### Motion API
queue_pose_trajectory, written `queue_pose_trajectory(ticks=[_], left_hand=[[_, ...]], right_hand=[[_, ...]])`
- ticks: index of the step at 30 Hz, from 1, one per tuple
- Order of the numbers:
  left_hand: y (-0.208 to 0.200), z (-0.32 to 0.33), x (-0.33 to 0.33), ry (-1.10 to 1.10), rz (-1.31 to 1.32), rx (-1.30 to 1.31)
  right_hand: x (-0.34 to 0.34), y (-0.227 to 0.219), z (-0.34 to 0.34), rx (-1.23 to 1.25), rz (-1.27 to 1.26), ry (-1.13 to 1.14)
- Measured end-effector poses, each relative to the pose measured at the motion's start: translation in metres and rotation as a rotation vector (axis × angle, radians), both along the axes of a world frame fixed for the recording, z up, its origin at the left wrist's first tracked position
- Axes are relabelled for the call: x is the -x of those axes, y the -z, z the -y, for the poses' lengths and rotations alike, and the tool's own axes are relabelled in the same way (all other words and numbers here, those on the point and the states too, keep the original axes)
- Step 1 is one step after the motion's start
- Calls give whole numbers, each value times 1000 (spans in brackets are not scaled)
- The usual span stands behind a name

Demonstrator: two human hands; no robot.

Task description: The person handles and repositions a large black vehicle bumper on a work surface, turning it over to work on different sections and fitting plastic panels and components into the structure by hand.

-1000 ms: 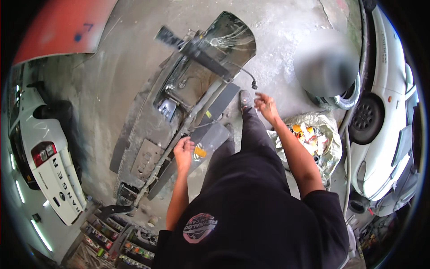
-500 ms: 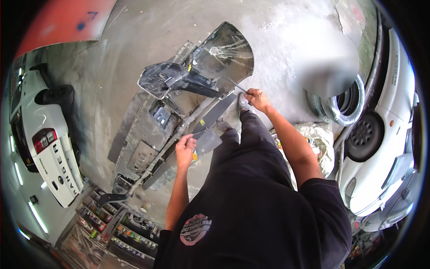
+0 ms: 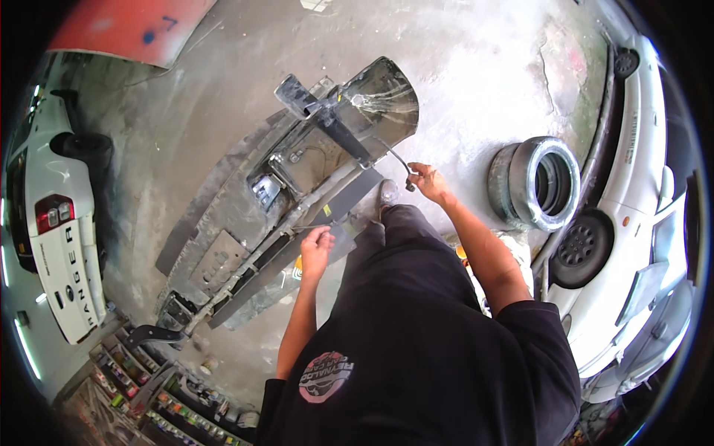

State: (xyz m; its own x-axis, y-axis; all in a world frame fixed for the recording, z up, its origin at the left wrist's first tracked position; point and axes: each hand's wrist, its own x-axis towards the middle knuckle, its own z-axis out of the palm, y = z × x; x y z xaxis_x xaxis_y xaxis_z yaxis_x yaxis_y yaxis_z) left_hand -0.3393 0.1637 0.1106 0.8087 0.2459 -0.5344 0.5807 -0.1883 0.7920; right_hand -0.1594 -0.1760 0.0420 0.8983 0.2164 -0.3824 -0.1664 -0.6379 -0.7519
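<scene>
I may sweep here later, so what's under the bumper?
Dark flat strips show past both long sides of the bumper, one left, one right, apparently lower than it. Whatever lies beneath its middle is covered.

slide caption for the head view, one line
Right hand at the thin black cable trailing from a long, dusty, dark car bumper.

Bumper (image 3: 297, 167) left; tyres (image 3: 526, 186) right; floor (image 3: 461, 82) beneath

The head camera looks down from the wearer's head through a wide fisheye lens. The shirt (image 3: 446, 357) lies nearest, the left hand (image 3: 317, 250) and right hand (image 3: 428, 182) farther out, the floor (image 3: 238, 52) beyond.
</scene>
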Motion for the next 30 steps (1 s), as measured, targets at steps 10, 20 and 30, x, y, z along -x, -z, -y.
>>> queue_pose_trajectory(ticks=[10, 20, 30], left_hand=[[32, -5, 64, -52, 27, -78], [-12, 55, 32, -340, -74, -16], [-20, 121, 69, -590, -215, 26]], right_hand=[[-59, -129, -59, 88, 577, -362], [-186, 1, -113, 867, 382, -841], [-216, 43, -136, 394, 313, -1086]])
